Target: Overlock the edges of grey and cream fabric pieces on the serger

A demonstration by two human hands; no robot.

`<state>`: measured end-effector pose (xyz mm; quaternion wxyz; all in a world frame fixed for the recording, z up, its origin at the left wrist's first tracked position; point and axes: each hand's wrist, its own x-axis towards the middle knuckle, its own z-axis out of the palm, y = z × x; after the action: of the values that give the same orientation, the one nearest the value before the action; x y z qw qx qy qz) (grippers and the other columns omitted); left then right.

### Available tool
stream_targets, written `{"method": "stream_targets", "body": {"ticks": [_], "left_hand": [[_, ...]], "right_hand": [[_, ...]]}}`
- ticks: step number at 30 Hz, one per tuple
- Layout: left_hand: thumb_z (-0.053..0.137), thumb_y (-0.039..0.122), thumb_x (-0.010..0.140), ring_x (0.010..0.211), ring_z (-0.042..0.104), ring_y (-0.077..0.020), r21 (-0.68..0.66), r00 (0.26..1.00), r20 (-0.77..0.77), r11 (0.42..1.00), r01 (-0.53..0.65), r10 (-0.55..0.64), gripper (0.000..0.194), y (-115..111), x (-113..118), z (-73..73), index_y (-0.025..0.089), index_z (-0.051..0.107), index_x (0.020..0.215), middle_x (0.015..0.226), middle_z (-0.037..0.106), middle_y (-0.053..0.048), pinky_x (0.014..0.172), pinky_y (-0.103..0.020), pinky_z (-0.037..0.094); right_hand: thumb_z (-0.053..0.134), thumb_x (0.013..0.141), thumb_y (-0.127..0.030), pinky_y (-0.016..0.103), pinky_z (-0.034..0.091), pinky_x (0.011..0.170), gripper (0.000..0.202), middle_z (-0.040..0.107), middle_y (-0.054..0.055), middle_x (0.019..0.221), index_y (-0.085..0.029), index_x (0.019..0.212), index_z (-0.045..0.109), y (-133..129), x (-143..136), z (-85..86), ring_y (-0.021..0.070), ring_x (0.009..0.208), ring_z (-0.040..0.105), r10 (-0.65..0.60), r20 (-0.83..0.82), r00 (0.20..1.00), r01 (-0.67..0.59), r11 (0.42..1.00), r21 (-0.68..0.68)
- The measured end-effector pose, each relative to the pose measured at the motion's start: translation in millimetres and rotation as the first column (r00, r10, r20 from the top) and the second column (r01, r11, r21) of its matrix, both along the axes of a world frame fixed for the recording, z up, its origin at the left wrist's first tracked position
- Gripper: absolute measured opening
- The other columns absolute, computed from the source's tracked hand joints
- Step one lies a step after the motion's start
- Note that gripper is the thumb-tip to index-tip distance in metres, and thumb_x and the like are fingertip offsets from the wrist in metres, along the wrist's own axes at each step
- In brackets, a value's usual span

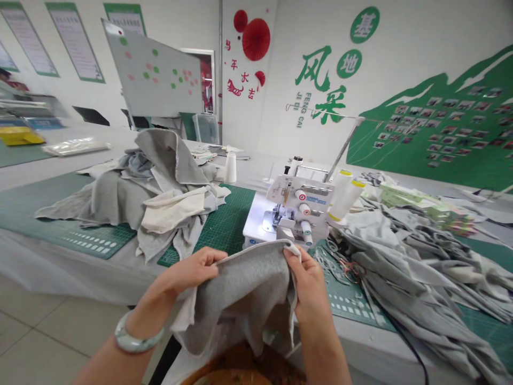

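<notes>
A piece of grey fabric [244, 278] with a pale underside hangs between my hands, in front of the table edge. My left hand [196, 272] pinches its upper left edge; a bangle circles that wrist. At the upper right corner, my right hand [306, 275] grips the cloth with thumb and fingers. The fabric's top edge is stretched between them and its lower part drapes in folds. Just beyond the cloth stands a white overlock sewing machine [296, 206], carrying cones of white thread [347, 198].
A heap of grey and cream fabric [120, 192] lies on green cutting mats [228, 219] at the left. More grey cloth [404, 262] is piled at the right, beside scissors [351, 270] and trimmed strips [331, 262]. A thread cone [231, 167] stands behind. A black cable [409, 342] hangs at the front edge.
</notes>
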<state>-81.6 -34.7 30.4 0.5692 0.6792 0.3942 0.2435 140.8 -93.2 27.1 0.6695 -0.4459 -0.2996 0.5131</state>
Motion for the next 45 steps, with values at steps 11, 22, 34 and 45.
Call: {"method": "stream_targets", "body": {"ticks": [11,22,34,45], "left_hand": [[0.075,0.042,0.07,0.068,0.054,-0.0133,-0.127,0.792,0.354,0.865,-0.486,0.497,0.03,-12,-44,-35.4,0.016,0.066,0.081,0.071,0.063,-0.001,0.065,-0.02,0.043],[0.073,0.031,0.073,0.074,0.064,-0.0167,0.127,0.928,0.365,0.983,-0.133,0.078,0.019,-15,61,34.2,0.015,0.071,0.084,0.077,0.07,-0.005,0.068,-0.023,0.048],[0.072,0.05,0.072,0.068,0.059,-0.017,-0.188,0.976,0.136,0.971,-0.145,0.172,0.037,-29,-19,-53.7,0.013,0.069,0.075,0.071,0.066,-0.003,0.065,-0.025,0.048],[0.057,0.026,0.086,0.086,0.059,-0.0151,0.889,0.741,-0.073,0.381,-0.255,0.668,0.019,80,-60,86.5,0.016,0.071,0.094,0.09,0.068,0.002,0.078,-0.023,0.038]], "right_hand": [[0.07,0.076,-0.046,0.029,0.051,0.06,0.034,0.07,0.003,0.076,-0.019,0.097,0.067,-16,33,-12.9,0.0203,0.067,0.065,-0.026,0.22,0.975,0.02,0.999,0.028],[0.066,0.082,-0.032,0.028,0.048,0.074,0.018,0.07,0.002,0.089,-0.021,0.096,0.066,-12,-13,21.0,0.0169,0.081,0.062,0.023,0.663,0.749,-0.215,0.954,0.21],[0.069,0.079,-0.043,0.022,0.038,0.058,0.025,0.059,-0.004,0.066,-0.018,0.08,0.066,30,6,16.0,0.0106,0.06,0.049,-0.244,0.36,0.9,0.148,0.95,0.274],[0.062,0.08,-0.046,0.025,0.041,0.058,0.031,0.063,0.0,0.067,-0.016,0.079,0.063,57,5,-11.1,0.0142,0.061,0.054,-0.286,0.512,0.81,0.193,0.954,0.229]]}}
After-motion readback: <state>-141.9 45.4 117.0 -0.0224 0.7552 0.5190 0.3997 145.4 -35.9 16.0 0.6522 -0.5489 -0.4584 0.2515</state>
